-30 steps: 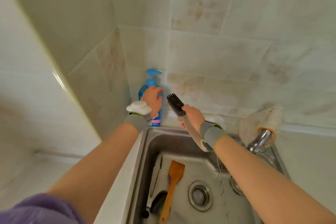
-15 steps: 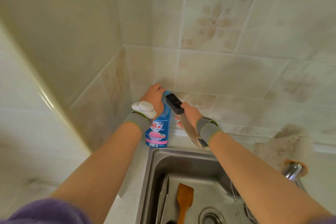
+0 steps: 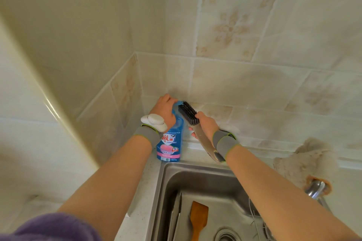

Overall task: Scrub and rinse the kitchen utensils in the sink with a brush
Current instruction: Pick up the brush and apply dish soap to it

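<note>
- The brush [image 3: 188, 112] is up at the back corner, above the table [image 3: 141, 191] and behind the sink [image 3: 205, 180]. Its dark bristles face up and sit just beside the blue nozzle of the soap bottle [image 3: 170, 143].
- The right hand [image 3: 205, 125] is wrapped around the brush's pale handle just below the bristle head. The rest of the handle runs down along the wrist.
- The left hand [image 3: 165, 109] lies over the bottle's pump head with its fingers curled over the top. Only the nozzle tip shows past them.
- The brush looks light and stiff, with a long hard handle. It will likely turn slippery once soapy, so a full grip close to the head, as here, should give the best control for scrubbing.
- A wooden spatula [image 3: 198, 217] lies in the sink basin with a flat metal utensil [image 3: 176, 215] along the left wall. The spatula is probably light and rigid and best held by its handle. The metal piece is thin and probably slick when wet.
- A tap [image 3: 314, 189] with a cloth [image 3: 305, 162] draped over it stands at the right.
- A second ago the left hand held the bottle lower down, with the pump head free above it. Now it covers the pump.
- The brush head has come closer to the nozzle, and the view has tilted up, showing less of the sink.
</note>
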Available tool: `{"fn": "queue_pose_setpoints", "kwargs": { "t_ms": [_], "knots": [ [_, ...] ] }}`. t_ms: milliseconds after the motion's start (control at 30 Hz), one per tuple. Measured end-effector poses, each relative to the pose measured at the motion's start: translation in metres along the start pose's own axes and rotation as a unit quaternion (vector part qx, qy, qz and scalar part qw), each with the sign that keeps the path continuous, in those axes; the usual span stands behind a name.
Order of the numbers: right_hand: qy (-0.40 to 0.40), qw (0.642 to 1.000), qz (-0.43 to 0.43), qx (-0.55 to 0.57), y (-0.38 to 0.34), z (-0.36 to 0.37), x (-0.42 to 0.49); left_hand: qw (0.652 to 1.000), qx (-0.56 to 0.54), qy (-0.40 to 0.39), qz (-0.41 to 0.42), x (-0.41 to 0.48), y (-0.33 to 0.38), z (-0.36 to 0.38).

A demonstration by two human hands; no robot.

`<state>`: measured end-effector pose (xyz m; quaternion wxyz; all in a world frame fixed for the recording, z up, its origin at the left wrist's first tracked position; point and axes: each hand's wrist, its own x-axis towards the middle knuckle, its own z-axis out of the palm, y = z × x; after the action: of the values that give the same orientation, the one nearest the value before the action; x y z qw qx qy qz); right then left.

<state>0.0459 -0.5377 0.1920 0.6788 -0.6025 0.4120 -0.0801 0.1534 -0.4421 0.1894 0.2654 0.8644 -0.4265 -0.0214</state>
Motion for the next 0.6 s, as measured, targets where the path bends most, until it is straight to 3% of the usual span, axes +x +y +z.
{"fn": "queue_pose_setpoints", "kwargs": {
  "t_ms": [400,600],
  "knots": [
    [0.001,1.0,-0.003,-0.008,-0.001,-0.011,-0.014,0.999,0.034,-0.028,-0.006,-0.002,0.008,-0.002],
    [0.005,1.0,-0.02,-0.006,0.013,-0.021,-0.022,0.991,0.13,-0.029,0.022,-0.001,0.014,-0.004]
  ]
}}
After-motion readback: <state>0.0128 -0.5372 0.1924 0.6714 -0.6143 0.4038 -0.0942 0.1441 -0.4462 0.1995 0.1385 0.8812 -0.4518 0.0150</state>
